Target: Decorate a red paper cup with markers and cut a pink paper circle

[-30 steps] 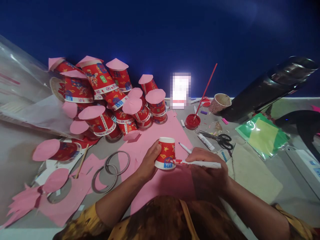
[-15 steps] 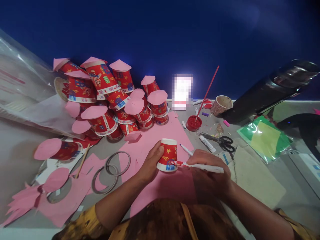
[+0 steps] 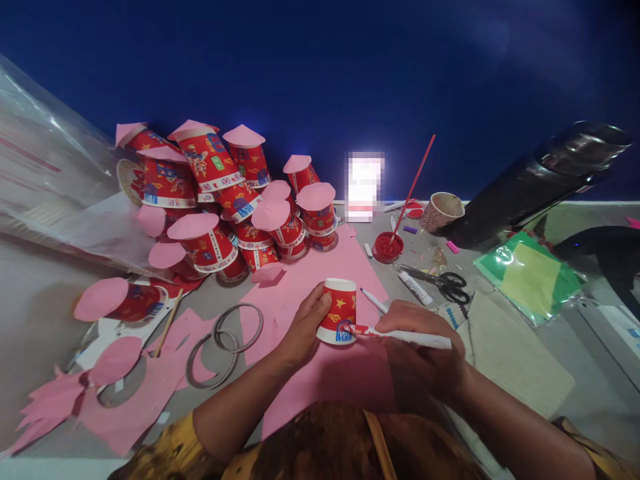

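My left hand (image 3: 306, 325) is closed around the side of a red paper cup (image 3: 340, 308), which stands upside down with its white base up. A yellow star and blue lettering show on its wall. Between the fingers of my right hand (image 3: 425, 340) is a white marker (image 3: 410, 338) with a red front end. Its tip touches, or nearly touches, the cup near the blue lettering. A second white marker (image 3: 373, 300) with a dark tip lies just behind my right hand. Pink paper (image 3: 325, 380) is spread beneath both hands.
Red cups with pink paper cones (image 3: 207, 157) are piled at the left. Nearby are two grey rings (image 3: 213, 360) and cut pink paper (image 3: 125, 413). To the right are a red paint pot (image 3: 387, 248), scissors (image 3: 450, 287), a paper cup (image 3: 443, 212) and a black flask (image 3: 530, 180).
The view has shifted slightly. My left hand still grips the cup, and the marker stays close to the blue lettering, with hardly any visible movement.
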A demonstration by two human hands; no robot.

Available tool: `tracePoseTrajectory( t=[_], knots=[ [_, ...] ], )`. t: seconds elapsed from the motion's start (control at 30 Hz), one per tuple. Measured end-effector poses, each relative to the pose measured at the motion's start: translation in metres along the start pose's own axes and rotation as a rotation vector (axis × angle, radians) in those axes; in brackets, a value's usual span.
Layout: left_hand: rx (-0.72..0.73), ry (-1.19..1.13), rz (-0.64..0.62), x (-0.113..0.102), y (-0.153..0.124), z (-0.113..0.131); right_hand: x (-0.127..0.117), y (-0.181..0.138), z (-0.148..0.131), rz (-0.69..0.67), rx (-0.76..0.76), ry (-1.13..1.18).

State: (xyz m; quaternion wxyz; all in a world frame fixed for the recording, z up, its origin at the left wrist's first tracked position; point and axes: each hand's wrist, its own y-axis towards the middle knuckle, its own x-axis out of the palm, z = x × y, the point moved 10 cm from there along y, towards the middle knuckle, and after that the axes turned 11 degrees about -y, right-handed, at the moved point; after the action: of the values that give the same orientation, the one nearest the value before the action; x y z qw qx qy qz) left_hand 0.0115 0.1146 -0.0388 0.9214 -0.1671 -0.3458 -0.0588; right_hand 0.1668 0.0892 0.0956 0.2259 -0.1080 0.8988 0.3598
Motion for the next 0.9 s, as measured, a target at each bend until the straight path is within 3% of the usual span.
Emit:
tracePoseTrajectory(
  t=[0.9],
  knots=[
    [-0.011,-0.015,0.016,-0.003,0.001,0.0,-0.007,0.0,0.0,0.053,0.023,-0.078]
  ],
)
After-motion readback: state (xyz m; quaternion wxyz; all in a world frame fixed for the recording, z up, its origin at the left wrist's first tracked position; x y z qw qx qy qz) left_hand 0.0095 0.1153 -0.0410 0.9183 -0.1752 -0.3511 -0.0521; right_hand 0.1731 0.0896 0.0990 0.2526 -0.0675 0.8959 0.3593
